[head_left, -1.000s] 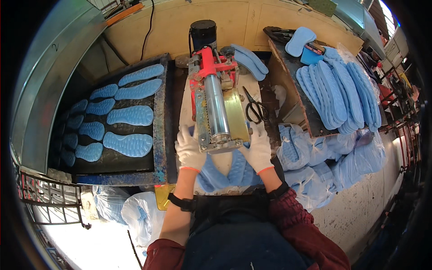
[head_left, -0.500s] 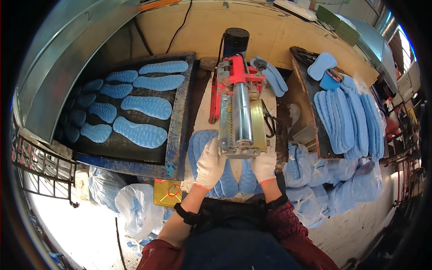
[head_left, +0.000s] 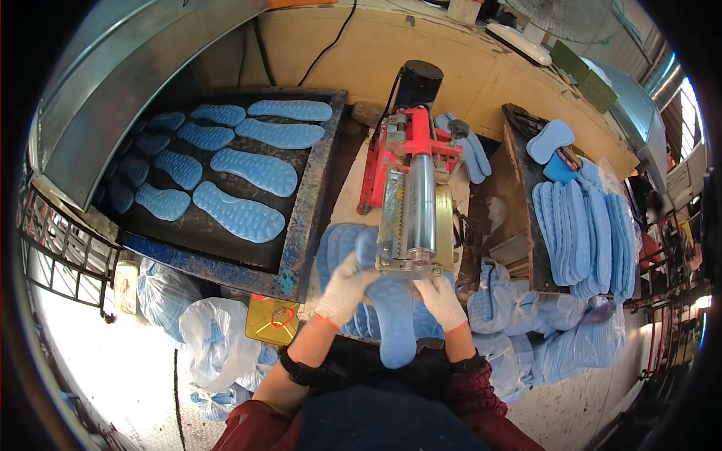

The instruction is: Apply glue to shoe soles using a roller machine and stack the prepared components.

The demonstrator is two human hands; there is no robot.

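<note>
A blue insole (head_left: 395, 323) with a bumpy surface slants down in front of the roller machine (head_left: 420, 203), its lower end hanging toward me. My left hand (head_left: 344, 292), in a white knit glove, is closed on this insole at the machine's front left corner. Also gloved, my right hand (head_left: 442, 302) is by the front right corner, close to the end of the steel roller. Its fingers are drawn together, and their tips are partly hidden by the machine. More blue insoles (head_left: 340, 244) lie on the bench beneath and left of the machine.
At left, a dark tray (head_left: 289, 255) with a worn blue rim bears rows of insoles. To the right, a board (head_left: 519, 150) holds stacked insoles (head_left: 564, 225). Clear bags (head_left: 218, 338) of blue pieces sit below, beside a yellow container (head_left: 269, 319). Insoles (head_left: 466, 146) also lie behind the machine.
The view has shifted, so the machine appears farther right. An insole now shows in front of the machine in my left hand. My right hand has stayed by the machine's front.
</note>
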